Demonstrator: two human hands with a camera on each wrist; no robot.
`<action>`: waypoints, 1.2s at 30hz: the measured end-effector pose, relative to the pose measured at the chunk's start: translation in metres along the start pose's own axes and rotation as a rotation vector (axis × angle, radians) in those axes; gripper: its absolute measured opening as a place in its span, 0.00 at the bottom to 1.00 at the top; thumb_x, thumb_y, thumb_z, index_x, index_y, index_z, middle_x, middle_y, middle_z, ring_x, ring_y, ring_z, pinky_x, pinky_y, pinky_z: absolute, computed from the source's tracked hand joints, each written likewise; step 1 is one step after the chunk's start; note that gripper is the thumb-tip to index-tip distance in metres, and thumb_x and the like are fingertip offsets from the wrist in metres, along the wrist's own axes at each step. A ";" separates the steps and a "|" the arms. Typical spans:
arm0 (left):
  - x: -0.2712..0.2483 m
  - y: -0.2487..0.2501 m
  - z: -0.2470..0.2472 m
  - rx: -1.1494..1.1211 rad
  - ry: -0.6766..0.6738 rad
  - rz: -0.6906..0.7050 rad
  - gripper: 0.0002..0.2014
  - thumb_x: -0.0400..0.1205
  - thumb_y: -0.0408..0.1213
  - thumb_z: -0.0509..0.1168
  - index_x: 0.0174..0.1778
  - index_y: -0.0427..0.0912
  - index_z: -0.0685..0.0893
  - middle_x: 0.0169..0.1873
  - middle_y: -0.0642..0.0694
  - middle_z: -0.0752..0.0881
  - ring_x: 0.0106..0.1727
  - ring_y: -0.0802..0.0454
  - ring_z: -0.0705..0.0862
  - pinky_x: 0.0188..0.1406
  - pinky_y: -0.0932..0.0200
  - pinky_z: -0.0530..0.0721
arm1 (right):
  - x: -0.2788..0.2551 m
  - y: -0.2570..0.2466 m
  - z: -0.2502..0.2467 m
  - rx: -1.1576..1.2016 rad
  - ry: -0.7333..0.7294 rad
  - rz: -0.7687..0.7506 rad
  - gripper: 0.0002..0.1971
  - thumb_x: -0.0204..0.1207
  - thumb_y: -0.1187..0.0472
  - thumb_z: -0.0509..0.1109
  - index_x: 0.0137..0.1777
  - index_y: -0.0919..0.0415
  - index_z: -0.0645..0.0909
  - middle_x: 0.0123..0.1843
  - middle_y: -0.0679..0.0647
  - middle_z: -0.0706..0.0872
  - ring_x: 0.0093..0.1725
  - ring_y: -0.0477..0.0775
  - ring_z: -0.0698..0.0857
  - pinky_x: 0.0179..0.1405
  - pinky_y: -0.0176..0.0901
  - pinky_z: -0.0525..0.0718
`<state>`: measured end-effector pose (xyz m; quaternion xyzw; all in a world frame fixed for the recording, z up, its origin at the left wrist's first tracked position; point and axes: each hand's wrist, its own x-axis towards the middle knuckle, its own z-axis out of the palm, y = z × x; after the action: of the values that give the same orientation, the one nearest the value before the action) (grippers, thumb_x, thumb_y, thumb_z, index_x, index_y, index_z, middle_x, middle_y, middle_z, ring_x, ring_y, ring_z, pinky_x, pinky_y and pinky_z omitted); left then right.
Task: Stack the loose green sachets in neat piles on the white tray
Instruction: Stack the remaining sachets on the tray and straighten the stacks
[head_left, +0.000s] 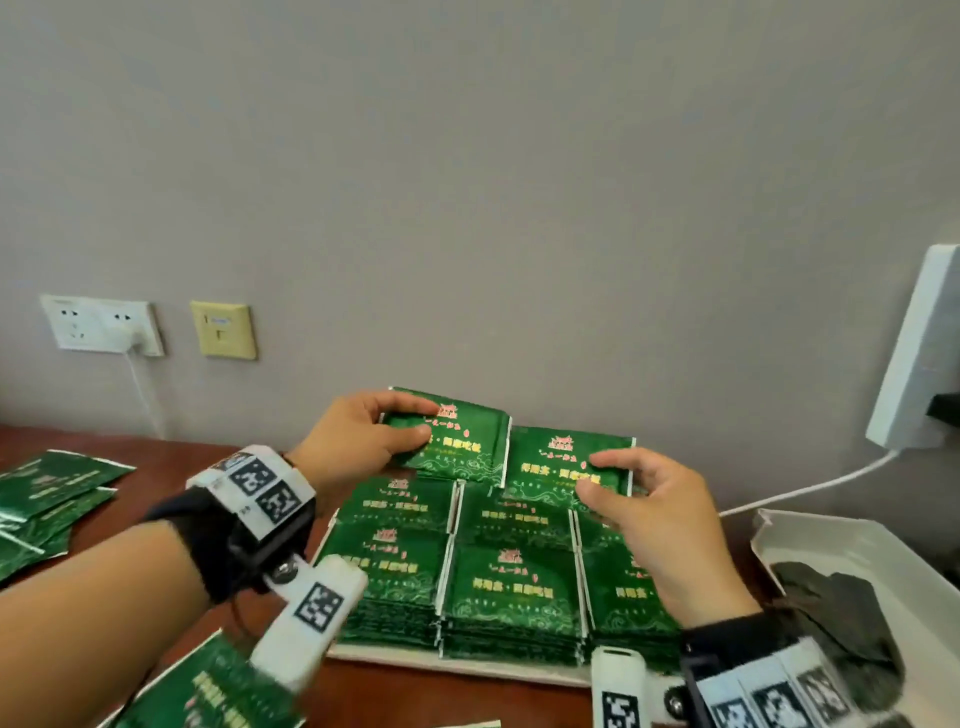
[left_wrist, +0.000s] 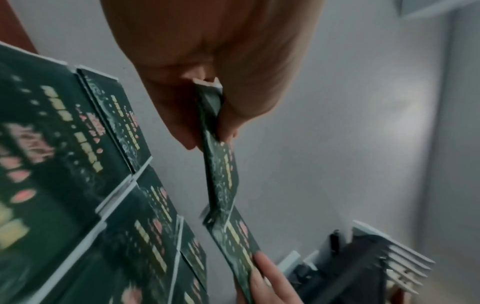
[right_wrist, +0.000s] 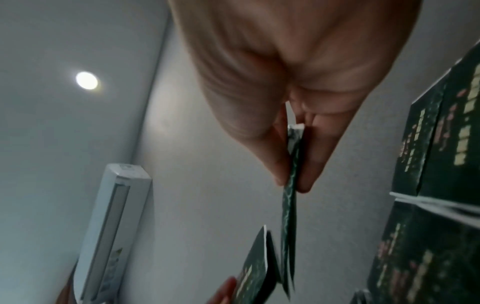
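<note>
My left hand (head_left: 358, 439) is pinching one green sachet (head_left: 460, 441), my right hand (head_left: 657, 512) pinching another (head_left: 558, 465), both hovering at 12 o'clock over the piles (head_left: 511, 582) filling the white tray (head_left: 467, 666); loose sachets (head_left: 47, 499) are lying at 9 o'clock, a white box (head_left: 878, 566) at 3

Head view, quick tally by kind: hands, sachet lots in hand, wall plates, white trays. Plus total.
Hands: 2, left hand, right hand
Sachet lots held: 2, left lot, right lot
Wall plates: 2, white socket, yellow plate
White trays: 2, piled tray, side tray
Total: 8
</note>
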<state>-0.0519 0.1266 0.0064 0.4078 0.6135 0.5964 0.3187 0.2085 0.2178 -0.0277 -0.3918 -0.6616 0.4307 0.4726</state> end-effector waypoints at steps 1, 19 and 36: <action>0.016 0.001 0.005 0.035 0.018 -0.001 0.10 0.79 0.24 0.72 0.48 0.45 0.91 0.38 0.43 0.89 0.34 0.53 0.86 0.32 0.60 0.88 | 0.003 0.003 0.000 -0.063 -0.008 0.011 0.12 0.68 0.63 0.85 0.46 0.45 0.90 0.51 0.43 0.89 0.53 0.47 0.88 0.56 0.54 0.89; 0.099 -0.022 0.079 0.589 -0.191 -0.070 0.13 0.75 0.30 0.78 0.53 0.41 0.85 0.51 0.36 0.86 0.42 0.46 0.90 0.40 0.55 0.92 | 0.008 0.016 0.026 -0.575 -0.313 -0.017 0.14 0.80 0.47 0.74 0.63 0.46 0.80 0.61 0.46 0.80 0.50 0.45 0.81 0.58 0.41 0.81; 0.095 -0.014 0.097 1.337 -0.474 0.123 0.22 0.85 0.54 0.64 0.75 0.56 0.75 0.74 0.48 0.77 0.73 0.48 0.76 0.73 0.49 0.75 | 0.004 0.018 0.034 -0.860 -0.361 -0.066 0.20 0.79 0.42 0.72 0.68 0.47 0.79 0.66 0.49 0.74 0.69 0.56 0.76 0.66 0.54 0.80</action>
<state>-0.0126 0.2564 -0.0072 0.6687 0.7380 0.0044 0.0910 0.1766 0.2205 -0.0493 -0.4496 -0.8639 0.1632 0.1579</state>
